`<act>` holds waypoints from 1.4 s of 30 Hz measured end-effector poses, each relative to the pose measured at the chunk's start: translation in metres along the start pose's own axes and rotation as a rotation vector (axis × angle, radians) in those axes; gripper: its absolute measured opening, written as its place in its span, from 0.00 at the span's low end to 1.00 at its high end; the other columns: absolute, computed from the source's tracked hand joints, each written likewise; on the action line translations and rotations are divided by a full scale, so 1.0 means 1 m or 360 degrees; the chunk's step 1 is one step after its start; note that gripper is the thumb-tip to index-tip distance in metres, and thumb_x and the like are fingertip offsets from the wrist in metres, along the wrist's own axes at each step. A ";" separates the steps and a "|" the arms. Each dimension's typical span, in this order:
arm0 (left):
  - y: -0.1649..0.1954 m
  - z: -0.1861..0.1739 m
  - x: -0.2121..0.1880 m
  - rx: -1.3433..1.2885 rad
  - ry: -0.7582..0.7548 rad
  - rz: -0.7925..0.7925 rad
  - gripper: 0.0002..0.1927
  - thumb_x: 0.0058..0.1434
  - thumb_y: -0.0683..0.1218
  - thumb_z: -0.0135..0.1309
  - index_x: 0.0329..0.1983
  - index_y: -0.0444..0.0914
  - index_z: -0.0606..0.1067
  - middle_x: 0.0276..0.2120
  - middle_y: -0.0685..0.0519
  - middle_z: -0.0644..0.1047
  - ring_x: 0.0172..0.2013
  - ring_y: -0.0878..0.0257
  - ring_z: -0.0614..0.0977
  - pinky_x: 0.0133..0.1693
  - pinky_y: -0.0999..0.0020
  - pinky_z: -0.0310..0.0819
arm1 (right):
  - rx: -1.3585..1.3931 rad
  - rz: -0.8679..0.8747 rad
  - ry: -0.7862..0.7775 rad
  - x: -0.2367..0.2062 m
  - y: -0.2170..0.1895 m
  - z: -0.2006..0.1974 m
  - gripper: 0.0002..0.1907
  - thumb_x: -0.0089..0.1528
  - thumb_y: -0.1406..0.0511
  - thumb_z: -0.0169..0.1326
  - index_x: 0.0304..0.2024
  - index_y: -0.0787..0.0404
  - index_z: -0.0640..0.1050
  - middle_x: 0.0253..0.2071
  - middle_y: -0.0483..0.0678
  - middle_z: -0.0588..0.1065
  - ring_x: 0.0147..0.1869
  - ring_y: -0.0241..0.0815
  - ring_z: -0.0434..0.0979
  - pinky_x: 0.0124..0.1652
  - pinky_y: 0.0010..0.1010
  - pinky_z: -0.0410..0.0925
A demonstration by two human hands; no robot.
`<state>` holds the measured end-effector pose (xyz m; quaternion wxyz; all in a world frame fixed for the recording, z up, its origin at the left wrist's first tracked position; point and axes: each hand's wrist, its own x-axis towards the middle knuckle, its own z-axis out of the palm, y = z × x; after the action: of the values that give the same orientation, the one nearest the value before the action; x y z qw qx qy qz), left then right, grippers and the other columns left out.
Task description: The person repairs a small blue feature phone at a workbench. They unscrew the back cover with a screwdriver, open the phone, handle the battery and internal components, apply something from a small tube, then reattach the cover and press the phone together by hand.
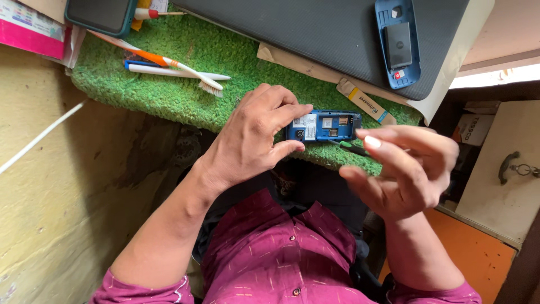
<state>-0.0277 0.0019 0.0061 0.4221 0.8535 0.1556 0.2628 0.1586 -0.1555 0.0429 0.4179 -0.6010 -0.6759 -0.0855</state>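
Note:
A small blue phone with its back off and its inner parts showing lies at the near edge of a green fuzzy mat. My left hand grips the phone's left end between thumb and forefinger. To the right of the phone, my right hand hovers with its fingers loosely curled around a thin dark screwdriver. The screwdriver's tip points at the phone's lower edge, and most of its handle is hidden in the hand.
A blue back cover with a black battery rests on a dark flat slab. An orange-and-white toothbrush and a white pen lie on the mat. A teal-cased phone sits at the top left. A cabinet with a metal handle stands at the right.

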 end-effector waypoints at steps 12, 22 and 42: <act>-0.002 0.000 0.000 -0.0017 0.0002 0.0001 0.28 0.49 0.44 0.70 0.53 0.33 0.78 0.44 0.48 0.75 0.47 0.51 0.76 0.52 0.57 0.70 | 0.0197 0.0106 -0.0146 -0.001 0.000 -0.006 0.11 0.69 0.75 0.58 0.53 0.65 0.75 0.45 0.56 0.80 0.45 0.48 0.85 0.44 0.32 0.77; -0.003 0.001 -0.001 -0.0025 0.0007 0.0007 0.28 0.49 0.44 0.70 0.53 0.33 0.78 0.44 0.47 0.75 0.47 0.50 0.76 0.52 0.57 0.70 | -0.0012 0.0118 0.0075 0.002 -0.006 0.001 0.14 0.62 0.66 0.67 0.46 0.65 0.79 0.39 0.57 0.74 0.41 0.46 0.80 0.38 0.29 0.72; -0.009 -0.009 0.000 -0.0080 -0.0117 0.0077 0.30 0.48 0.41 0.69 0.55 0.34 0.74 0.48 0.44 0.75 0.51 0.46 0.76 0.55 0.55 0.71 | 0.0259 0.0148 -0.0018 0.002 -0.001 -0.002 0.14 0.65 0.73 0.64 0.50 0.67 0.75 0.41 0.56 0.77 0.40 0.45 0.82 0.39 0.29 0.76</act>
<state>-0.0336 0.0127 0.0035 0.4424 0.8553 0.1125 0.2453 0.1585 -0.1555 0.0458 0.4649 -0.5962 -0.6545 -0.0074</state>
